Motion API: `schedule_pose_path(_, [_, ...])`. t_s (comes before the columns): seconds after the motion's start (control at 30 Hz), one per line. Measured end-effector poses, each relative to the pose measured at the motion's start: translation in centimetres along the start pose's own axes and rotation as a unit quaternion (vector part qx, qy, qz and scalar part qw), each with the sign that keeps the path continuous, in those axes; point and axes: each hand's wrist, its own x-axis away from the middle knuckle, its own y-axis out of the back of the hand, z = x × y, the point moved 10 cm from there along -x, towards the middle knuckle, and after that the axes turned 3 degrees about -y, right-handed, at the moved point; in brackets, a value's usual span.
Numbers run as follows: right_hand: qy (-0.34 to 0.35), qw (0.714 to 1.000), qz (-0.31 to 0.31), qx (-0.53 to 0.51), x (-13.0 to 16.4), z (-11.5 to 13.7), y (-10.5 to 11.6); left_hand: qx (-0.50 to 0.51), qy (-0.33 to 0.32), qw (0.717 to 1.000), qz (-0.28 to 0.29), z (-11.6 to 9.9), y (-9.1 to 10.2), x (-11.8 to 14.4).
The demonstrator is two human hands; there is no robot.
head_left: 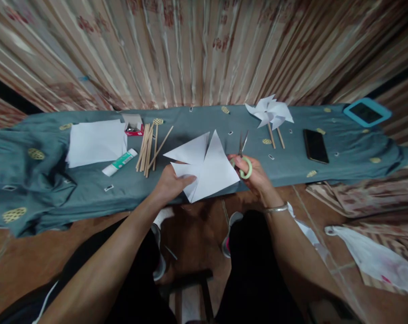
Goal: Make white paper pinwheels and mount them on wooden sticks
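My left hand (pixel 173 182) grips a white paper sheet (pixel 210 171) by its lower left part, the thumb lying on top. Slits run from the sheet's corners toward its middle, so its points spread apart. In my right hand (pixel 254 174) is a pair of scissors (pixel 244 164) with light green handles. Their blades point up and away from me, slightly parted, just right of the paper. The right fingers are partly hidden behind the handles and the sheet's right edge.
Stacked white paper (pixel 96 143), a glue stick (pixel 120 162), wooden sticks (pixel 146 150) and a small red box (pixel 133 126) lie on the left. Paper pinwheels (pixel 269 111), a black phone (pixel 316 146) and a blue-framed device (pixel 367 112) are on the right. A curtain (pixel 190 54) hangs behind.
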Motion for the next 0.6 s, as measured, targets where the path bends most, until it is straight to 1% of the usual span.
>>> schedule_pose_path(0.07, [-0.010, 1.000, -0.001, 0.003, -0.1, -0.2, -0.2, -0.014, 0.006, 0.999, 0.036, 0.2, -0.8, 0.1])
schedule_pose_path(0.13, [-0.025, 1.000, -0.003, 0.003, -0.2, -0.7, -0.4, -0.023, 0.007, 0.998, 0.053, 0.2, -1.1, 0.2])
schedule_pose_path(0.2, [-0.035, 0.999, 0.000, -0.001, -0.2, -1.1, -0.7, -0.023, 0.006, 0.999, 0.044, 0.1, -0.9, 0.2])
schedule_pose_path(0.27, [-0.038, 0.999, 0.001, -0.007, -0.3, -1.4, -0.9, -0.006, 0.015, 1.000, 0.021, 0.1, -0.5, 0.2])
schedule_pose_path(0.33, [-0.038, 0.999, -0.003, -0.017, -0.4, -1.4, -1.0, 0.032, 0.045, 0.998, 0.007, 0.4, -0.5, 0.2])
schedule_pose_path(0.4, [-0.035, 0.999, -0.016, -0.033, -0.5, -1.4, -0.9, 0.095, 0.077, 0.992, 0.013, 0.5, -1.0, 0.4])
schedule_pose_path(0.53, [-0.001, 0.992, -0.088, -0.087, -0.6, -0.7, 0.1, 0.225, 0.095, 0.968, 0.056, -0.7, -2.7, 0.7])
schedule_pose_path(0.6, [0.017, 0.985, -0.123, -0.120, -0.6, -0.5, 0.5, 0.265, 0.100, 0.957, 0.059, -1.0, -3.3, 0.9])
